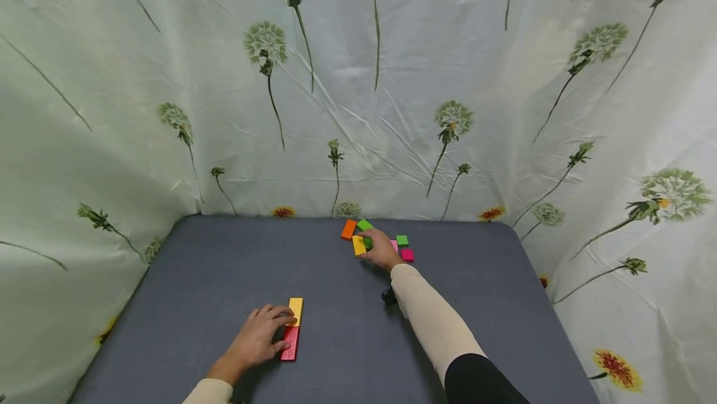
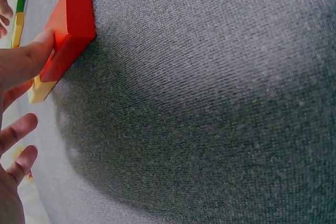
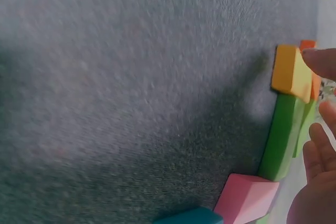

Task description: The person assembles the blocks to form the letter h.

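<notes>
My left hand (image 1: 259, 337) is at the near left of the dark table, beside a red block (image 1: 290, 343) lying end to end with a yellow block (image 1: 296, 309). Its thumb touches the red block, while the fingers spread over and beside the yellow one. At the far side, my right hand (image 1: 382, 249) reaches to another yellow block (image 1: 358, 245). In the right wrist view its thumb tip is right at that block's (image 3: 294, 72) edge, the other fingers loosely spread beyond it. A dark green block (image 3: 281, 137) adjoins the yellow one, partly hidden by the hand in the head view.
Around the right hand lie an orange block (image 1: 348, 230), a light green block (image 1: 365, 225), a pink block (image 3: 247, 199), a small green block (image 1: 402, 241) and a magenta block (image 1: 407, 255). A teal block (image 3: 191, 216) shows in the right wrist view. A flowered curtain (image 1: 358, 111) hangs behind the table.
</notes>
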A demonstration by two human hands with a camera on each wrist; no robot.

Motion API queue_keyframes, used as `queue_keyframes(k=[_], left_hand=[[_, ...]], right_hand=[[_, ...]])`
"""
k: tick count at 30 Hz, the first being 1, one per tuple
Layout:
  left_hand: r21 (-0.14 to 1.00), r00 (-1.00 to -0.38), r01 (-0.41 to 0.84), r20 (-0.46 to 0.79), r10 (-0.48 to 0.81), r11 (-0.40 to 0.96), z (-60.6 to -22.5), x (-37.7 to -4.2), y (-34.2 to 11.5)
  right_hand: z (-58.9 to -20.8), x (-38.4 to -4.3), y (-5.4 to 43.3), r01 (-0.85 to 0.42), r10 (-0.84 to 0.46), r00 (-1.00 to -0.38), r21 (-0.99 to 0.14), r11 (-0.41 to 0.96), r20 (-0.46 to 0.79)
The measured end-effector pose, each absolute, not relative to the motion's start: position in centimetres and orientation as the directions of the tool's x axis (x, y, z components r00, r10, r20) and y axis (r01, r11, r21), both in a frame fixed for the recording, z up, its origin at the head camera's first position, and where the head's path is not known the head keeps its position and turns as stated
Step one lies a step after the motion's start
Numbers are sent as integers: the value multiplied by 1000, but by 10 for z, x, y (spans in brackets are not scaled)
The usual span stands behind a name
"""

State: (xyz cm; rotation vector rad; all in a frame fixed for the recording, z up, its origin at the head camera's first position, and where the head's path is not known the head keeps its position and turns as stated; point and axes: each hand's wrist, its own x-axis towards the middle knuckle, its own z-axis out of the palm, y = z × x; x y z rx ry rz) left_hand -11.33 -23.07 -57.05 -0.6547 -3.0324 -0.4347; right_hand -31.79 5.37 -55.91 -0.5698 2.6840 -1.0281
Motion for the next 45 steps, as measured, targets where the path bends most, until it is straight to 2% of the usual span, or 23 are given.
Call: queue_keyframes(k=[14, 23, 33, 40, 45], left_hand=[[277, -899, 435, 86, 429, 857, -573, -114, -236], [259, -890, 455, 115, 441, 852, -574, -115, -234], [253, -899, 437, 91, 428, 863, -572, -115, -235], [238, -899, 437, 100, 426, 867, -573, -114, -236], [228, -902, 432, 97, 422, 872, -574, -115, -232]], right_hand=[[-561, -341, 46, -373, -535, -831, -558, 741, -155], [-557, -343, 43, -366, -515, -835, -503, 783, -193], [-550, -324, 36, -386, -533, -842, -600, 701, -81], [-552, -301, 22, -344, -524, -849, -691, 636, -60], [-548, -290, 7, -350, -531, -846, -707, 614, -42]])
